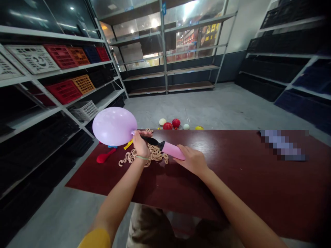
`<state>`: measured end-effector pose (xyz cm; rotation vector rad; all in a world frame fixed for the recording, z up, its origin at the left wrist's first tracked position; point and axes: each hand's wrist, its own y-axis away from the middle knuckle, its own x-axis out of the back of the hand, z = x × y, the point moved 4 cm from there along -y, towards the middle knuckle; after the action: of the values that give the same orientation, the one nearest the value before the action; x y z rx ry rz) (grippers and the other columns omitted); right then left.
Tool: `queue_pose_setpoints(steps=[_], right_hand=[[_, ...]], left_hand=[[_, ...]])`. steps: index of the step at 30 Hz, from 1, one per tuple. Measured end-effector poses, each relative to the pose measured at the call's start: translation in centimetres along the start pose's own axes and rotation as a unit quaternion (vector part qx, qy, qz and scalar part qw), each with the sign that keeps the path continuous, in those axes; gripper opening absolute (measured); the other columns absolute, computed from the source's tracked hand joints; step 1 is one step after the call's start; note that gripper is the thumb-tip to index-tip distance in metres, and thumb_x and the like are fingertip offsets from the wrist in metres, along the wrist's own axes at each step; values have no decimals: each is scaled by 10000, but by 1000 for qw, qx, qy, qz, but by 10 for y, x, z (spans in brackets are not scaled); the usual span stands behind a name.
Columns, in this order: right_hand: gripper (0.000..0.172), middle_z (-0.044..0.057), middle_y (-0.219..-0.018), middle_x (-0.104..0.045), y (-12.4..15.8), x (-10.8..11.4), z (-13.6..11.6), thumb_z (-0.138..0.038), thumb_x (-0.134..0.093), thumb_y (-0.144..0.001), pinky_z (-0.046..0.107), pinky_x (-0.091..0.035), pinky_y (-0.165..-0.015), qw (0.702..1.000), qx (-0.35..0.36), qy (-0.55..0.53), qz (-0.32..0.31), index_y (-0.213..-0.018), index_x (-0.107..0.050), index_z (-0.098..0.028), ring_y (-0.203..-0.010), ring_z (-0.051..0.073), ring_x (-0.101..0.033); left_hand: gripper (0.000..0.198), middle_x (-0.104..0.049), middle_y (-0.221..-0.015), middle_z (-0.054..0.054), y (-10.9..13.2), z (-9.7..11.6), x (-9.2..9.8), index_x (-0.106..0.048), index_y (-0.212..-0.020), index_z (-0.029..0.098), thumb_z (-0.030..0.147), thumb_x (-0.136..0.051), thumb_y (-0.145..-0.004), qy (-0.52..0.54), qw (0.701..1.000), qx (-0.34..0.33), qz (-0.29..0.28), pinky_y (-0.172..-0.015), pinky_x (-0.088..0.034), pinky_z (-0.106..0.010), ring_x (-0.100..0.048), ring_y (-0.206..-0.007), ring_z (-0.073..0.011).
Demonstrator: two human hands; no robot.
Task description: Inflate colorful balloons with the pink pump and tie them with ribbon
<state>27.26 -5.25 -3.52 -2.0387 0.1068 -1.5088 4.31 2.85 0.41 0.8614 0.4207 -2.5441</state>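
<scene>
An inflated lilac balloon (114, 125) floats just past the left end of a dark red table (232, 179). My left hand (140, 144) pinches the balloon's neck against the black nozzle of a pink hand pump (170, 150). My right hand (192, 161) grips the pump's pink barrel. A heap of beige chain or cord (152, 154) lies on the table under the pump. Flat uninflated balloons lie near the left end: a red one (104, 156), a yellow one (128, 144).
Several small inflated balloons (172, 124) sit on the grey floor beyond the table. Metal shelves with red, orange and white crates (64, 91) line the left wall; dark shelving stands at right. A blurred-out object (283, 144) lies at the table's far right.
</scene>
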Motion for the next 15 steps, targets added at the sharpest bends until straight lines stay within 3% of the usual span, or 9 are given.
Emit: queue_pose_setpoints(steps=[2, 7, 10, 15], right_hand=[[464, 65, -999, -711, 1, 1, 9, -539, -539, -884, 298, -388, -663, 1000, -9, 10, -1, -1230, -575, -231, -824, 210, -651], [541, 82, -1075, -687, -1, 2, 26, -580, -524, -885, 319, -383, -687, 999, -29, 35, -10, -1303, -546, -238, -876, 233, -633], [537, 85, -1111, -669, -1, -1, 21, -592, -476, -911, 345, -372, -768, 999, 15, 40, -33, -1316, -547, -246, -941, 246, -604], [510, 89, -1151, -654, -2, -7, 15, -559, -489, -918, 405, -322, -906, 996, 55, 44, -49, -1313, -559, -245, -1008, 258, -570]], left_hand=[[342, -554, -603, 38, -15, 14, 8, -426, -768, 204, 513, -538, -864, -12, 1000, -11, 21, -650, -533, -295, -633, -578, -133], [358, -590, -621, 28, -35, 37, 27, -432, -778, 209, 533, -562, -857, -52, 998, -30, -14, -632, -538, -278, -655, -602, -138], [357, -589, -614, 34, -33, 36, 31, -424, -775, 211, 531, -559, -860, -46, 998, -33, -25, -625, -537, -268, -650, -596, -131], [319, -594, -611, 22, -27, 16, 25, -431, -758, 212, 483, -551, -876, -58, 997, -12, -44, -625, -545, -282, -642, -581, -139]])
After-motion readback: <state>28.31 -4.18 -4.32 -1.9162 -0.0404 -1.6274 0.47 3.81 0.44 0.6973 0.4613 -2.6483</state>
